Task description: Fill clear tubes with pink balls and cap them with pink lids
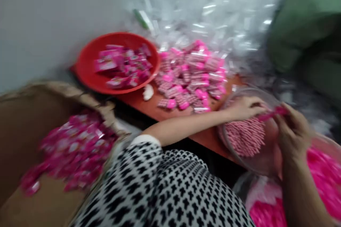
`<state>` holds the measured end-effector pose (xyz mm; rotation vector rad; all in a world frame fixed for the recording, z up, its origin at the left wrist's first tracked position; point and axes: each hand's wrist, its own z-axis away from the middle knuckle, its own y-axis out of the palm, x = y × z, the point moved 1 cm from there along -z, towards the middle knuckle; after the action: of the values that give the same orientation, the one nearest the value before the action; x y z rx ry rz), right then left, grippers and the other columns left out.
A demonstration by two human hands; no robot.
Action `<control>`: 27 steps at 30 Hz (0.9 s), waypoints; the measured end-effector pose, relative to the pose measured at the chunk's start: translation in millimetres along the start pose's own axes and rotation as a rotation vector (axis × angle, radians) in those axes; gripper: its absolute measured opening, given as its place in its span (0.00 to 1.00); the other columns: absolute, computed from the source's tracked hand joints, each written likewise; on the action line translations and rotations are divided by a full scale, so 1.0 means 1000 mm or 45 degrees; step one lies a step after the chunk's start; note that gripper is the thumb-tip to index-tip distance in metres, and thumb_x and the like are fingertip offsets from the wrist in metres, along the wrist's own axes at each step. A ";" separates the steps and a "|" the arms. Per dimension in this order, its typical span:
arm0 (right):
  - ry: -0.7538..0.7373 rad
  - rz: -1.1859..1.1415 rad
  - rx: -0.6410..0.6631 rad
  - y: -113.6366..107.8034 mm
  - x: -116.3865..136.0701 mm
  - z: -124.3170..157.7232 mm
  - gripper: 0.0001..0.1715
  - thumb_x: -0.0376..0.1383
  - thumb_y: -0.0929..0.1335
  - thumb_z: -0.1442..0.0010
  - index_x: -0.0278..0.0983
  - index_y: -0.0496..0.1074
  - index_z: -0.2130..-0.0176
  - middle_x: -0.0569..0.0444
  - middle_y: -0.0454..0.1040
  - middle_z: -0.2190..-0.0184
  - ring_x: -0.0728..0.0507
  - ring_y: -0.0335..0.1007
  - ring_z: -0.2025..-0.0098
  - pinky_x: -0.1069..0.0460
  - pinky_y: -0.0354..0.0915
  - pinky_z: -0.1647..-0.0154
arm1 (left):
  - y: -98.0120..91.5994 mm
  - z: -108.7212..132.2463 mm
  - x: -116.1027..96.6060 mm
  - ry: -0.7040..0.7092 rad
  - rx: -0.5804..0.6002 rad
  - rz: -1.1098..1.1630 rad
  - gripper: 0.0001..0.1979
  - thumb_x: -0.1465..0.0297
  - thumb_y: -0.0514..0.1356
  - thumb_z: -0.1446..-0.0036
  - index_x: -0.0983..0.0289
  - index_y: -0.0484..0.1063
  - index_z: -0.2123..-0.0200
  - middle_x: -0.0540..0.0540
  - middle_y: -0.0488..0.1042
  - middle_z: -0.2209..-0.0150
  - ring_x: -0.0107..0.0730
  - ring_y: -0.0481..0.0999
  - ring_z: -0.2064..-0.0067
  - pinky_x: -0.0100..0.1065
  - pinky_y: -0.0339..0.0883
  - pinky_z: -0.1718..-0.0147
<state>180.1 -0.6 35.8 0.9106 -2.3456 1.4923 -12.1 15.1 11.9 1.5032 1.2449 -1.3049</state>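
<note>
My left hand [243, 109] reaches across from the left and pinches one end of a small bright pink piece [269, 114], blurred and stretched between my hands. On its other end, my right hand [297, 129] closes with bent fingers. Both hands are above a clear plastic bowl [227, 142]. Inside this bowl lies a heap of dusty-pink bead-like pieces [246, 136]. Left of the bowl, many small clear bottles [190, 74] with bright pink caps lie piled on the orange-brown tabletop [144, 104], filled with similar pink pieces.
A red basin [90, 83] holds pink packets [125, 65]. Lower left, an open cardboard box [18, 113] contains more pink packets [77, 149]. Clear plastic [218, 3] is heaped behind. A container of bright pink pieces [323, 173] and a plastic bag [263, 198] are at right.
</note>
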 end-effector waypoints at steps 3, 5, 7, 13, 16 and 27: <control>-0.055 -0.220 0.030 -0.011 0.000 -0.008 0.26 0.44 0.73 0.39 0.44 0.76 0.42 0.39 0.80 0.50 0.37 0.78 0.51 0.40 0.69 0.46 | -0.010 0.013 -0.001 0.156 0.101 -0.091 0.10 0.70 0.59 0.35 0.64 0.80 0.57 0.56 0.83 0.54 0.37 0.82 0.51 0.36 0.71 0.45; -0.128 -0.234 0.126 -0.012 0.002 -0.018 0.24 0.44 0.73 0.39 0.42 0.76 0.44 0.44 0.81 0.54 0.40 0.79 0.56 0.44 0.72 0.51 | -0.014 0.013 0.004 0.257 0.174 -0.101 0.11 0.70 0.59 0.35 0.62 0.80 0.55 0.55 0.83 0.53 0.37 0.82 0.51 0.36 0.71 0.47; -0.226 -0.143 0.262 -0.011 0.004 -0.023 0.19 0.44 0.71 0.38 0.41 0.78 0.48 0.48 0.82 0.56 0.41 0.79 0.57 0.46 0.74 0.52 | -0.014 0.012 0.010 0.293 0.153 -0.143 0.11 0.68 0.60 0.36 0.61 0.81 0.54 0.55 0.84 0.53 0.38 0.82 0.52 0.36 0.72 0.48; -0.358 -0.065 0.240 -0.014 0.014 -0.011 0.17 0.43 0.69 0.34 0.41 0.77 0.48 0.48 0.82 0.53 0.41 0.80 0.53 0.47 0.74 0.48 | -0.009 0.016 0.013 0.269 0.083 -0.196 0.14 0.63 0.61 0.36 0.61 0.81 0.52 0.56 0.83 0.50 0.40 0.82 0.50 0.37 0.72 0.47; -0.460 -0.056 0.247 -0.012 0.016 -0.007 0.15 0.40 0.67 0.32 0.40 0.76 0.48 0.48 0.82 0.53 0.42 0.80 0.52 0.48 0.74 0.49 | -0.011 0.017 0.011 0.280 0.089 -0.224 0.14 0.64 0.61 0.36 0.61 0.82 0.52 0.56 0.83 0.52 0.40 0.83 0.51 0.36 0.73 0.49; -0.631 0.001 0.275 0.004 0.014 0.007 0.16 0.32 0.64 0.31 0.38 0.73 0.46 0.44 0.81 0.57 0.41 0.79 0.56 0.48 0.75 0.55 | -0.012 0.029 0.013 0.455 0.031 -0.384 0.13 0.67 0.59 0.34 0.61 0.82 0.54 0.56 0.84 0.53 0.39 0.84 0.54 0.36 0.76 0.51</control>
<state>167.3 -10.7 36.6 1.4817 -2.5312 1.7015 -29.9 -7.6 -5.0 1.6634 1.7452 -1.2754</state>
